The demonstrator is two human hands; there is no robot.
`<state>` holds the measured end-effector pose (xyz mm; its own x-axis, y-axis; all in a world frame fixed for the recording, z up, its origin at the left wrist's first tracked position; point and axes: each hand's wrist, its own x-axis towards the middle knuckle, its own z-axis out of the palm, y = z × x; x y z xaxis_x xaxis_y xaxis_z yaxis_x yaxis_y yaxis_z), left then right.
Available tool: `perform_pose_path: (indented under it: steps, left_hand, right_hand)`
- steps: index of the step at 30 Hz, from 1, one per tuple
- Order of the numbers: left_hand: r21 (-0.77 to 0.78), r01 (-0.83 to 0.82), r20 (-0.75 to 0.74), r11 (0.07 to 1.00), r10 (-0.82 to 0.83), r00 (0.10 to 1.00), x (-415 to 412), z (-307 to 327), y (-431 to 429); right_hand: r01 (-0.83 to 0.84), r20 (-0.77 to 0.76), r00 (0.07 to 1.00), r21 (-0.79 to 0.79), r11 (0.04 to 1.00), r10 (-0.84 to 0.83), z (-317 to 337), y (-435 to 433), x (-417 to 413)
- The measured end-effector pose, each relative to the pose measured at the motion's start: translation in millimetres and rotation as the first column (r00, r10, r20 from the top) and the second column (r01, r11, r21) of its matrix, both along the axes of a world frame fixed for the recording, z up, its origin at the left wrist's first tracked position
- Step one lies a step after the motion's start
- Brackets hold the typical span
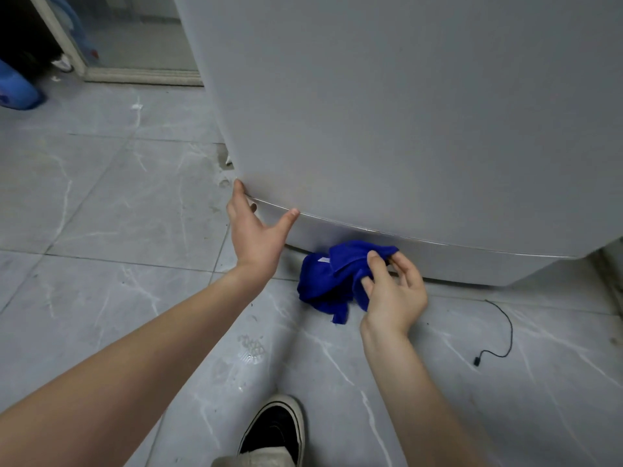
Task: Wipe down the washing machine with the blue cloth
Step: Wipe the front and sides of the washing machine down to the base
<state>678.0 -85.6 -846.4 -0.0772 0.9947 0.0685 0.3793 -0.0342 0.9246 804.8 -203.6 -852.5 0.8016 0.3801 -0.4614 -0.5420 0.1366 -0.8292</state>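
Grey marbled floor tiles [101,203] fill the near ground, and the pale grey washing machine [404,129] towers over you, taking up the far right. Your left hand [256,237] is spread wide at its lower left corner, holding nothing, with fingertip and thumb touching the seam above the base panel. Your right hand [394,298] pinches the blue cloth [323,284] between thumb and curled fingers. The cloth is bunched up low, its top edge against the base panel and its tail hanging just above the floor. A thin black cable [505,332] lies on the tiles to the right. Your black shoe [276,429] is planted near the bottom edge, and something blue [17,89] sits far left.
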Motion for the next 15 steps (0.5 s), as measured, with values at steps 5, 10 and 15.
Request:
perform_pose_path:
  steps: [5, 10, 15]
  left_hand:
    - [-0.001, -0.005, 0.022, 1.000, 0.005, 1.000, -0.1, -1.6, 0.9]
    - [0.012, -0.003, 0.028, 1.000, 0.002, 1.000, -0.8, -2.3, 2.8]
    - [0.027, 0.007, 0.042, 1.000, -0.008, 0.999, -3.1, -5.1, 4.7]
  right_hand:
    - [0.205, -0.006, 0.979, 0.032, 0.978, -0.205, 14.9, 4.1, 16.7]
    - [0.222, -0.075, 0.973, 0.019, 0.975, -0.220, 17.4, 12.5, 15.8]
    - [0.166, -0.087, 0.983, 0.033, 0.986, -0.162, 21.3, 21.9, 0.2]
